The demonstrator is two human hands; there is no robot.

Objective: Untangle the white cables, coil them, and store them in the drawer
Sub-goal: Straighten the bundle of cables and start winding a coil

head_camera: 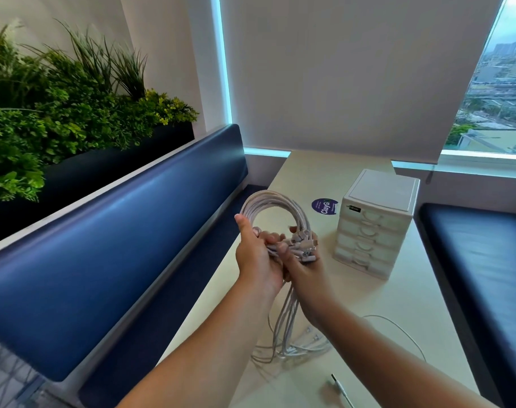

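- The white cables (275, 206) are held as one bundle above the worktop (398, 304). They are arched into a loop over both hands, and their tails hang between the forearms and trail on the worktop below.
- The base of the loop is gripped by the left hand (255, 254), its fingers (270, 239) curled tightly round the strands.
- The cluster of connector ends is cradled in the right hand (306, 269), whose fingers are folded up round it.
- The bundle is judged light, soft and limp, with smooth jackets that are likely to slide. The loop can be expected to spring open if the grip is relaxed.
- Hold is best taken on the gathered strands where the loop closes, not on the plugs, since the joints there are judged the weak point.
- Count: many strands are gathered in the bundle, but an exact number cannot be told.
- One thin loose cable (398, 328) lies apart on the worktop to the right. One plug (337, 384) is seen near the lower edge, and which cable it belongs to cannot be told.
- One drawer unit (377, 225) stands on the worktop just right of the hands. At least four drawer fronts are counted, all apparently closed, so one is yet to be opened.
- One round purple sticker (325, 206) lies beside the unit.
- Two blue benches are noted, one on each side, and one planter (59, 107) stands behind the left bench.
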